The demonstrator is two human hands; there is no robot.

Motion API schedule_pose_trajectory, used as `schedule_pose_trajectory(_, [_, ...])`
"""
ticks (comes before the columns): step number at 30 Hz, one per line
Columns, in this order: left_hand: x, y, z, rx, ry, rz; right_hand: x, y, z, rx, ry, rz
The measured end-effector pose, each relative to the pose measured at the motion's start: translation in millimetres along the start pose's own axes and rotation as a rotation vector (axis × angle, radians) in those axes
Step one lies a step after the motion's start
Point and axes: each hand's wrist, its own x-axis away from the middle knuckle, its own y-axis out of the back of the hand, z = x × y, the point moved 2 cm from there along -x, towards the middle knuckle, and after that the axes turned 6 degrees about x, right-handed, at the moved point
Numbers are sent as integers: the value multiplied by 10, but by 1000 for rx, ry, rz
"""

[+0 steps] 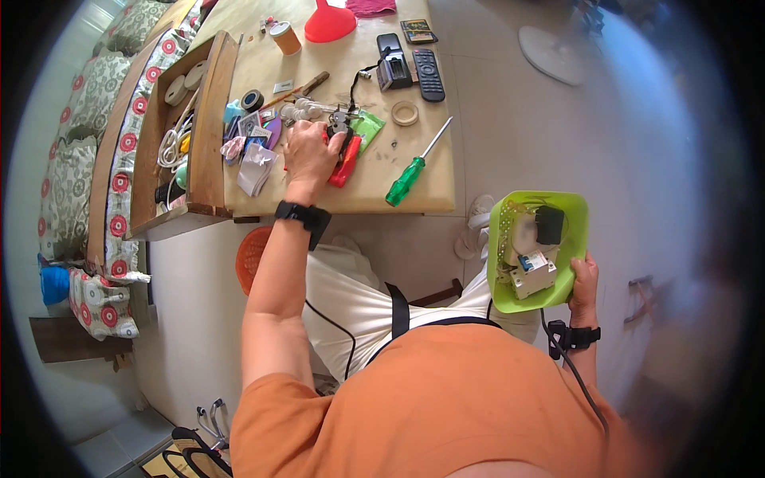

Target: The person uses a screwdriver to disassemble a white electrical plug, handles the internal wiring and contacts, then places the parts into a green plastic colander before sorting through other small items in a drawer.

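Note:
My left hand (312, 155) is at the near part of the table, fingers curled over red-handled pliers (346, 164) with a dark metal head. Part of the tool is hidden under the hand. A green packet (368, 127) lies beside it. Out to the right, my right hand (586, 280) grips the rim of a lime-green plastic basket (581, 231), held off the table over my knee. Inside the basket are a white circuit breaker (532, 279) with a blue switch, a black block-shaped piece (550, 225) and a pale round piece (523, 237).
A green-handled screwdriver (407, 180) lies near the table's right corner, by a tape roll (405, 113). Behind are a remote control (429, 76), a black device (393, 65) and a red funnel (330, 22). At left, a wooden drawer (209, 135) holds cables.

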Motion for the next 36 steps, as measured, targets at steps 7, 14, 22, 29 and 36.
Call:
schedule_pose_trajectory(7, [-274, -112, -88, 21, 268, 244, 43, 32, -13, -34, -6, -52])
schedule_pose_trajectory(14, [-479, -377, 565, 575, 404, 223, 5, 68, -41, -44, -22, -35])
schedule_pose_trajectory(22, [-498, -150, 700, 1144, 614, 203, 6, 47, -29, -56, -14, -16])
schedule_pose_trajectory(29, [-624, 254, 499, 1321, 433, 441, 4, 121, -74, -28, -25, -23])
schedule_pose_trajectory(36, [-657, 401, 533, 1446, 355, 328, 6, 39, -13, -52, -28, -19])
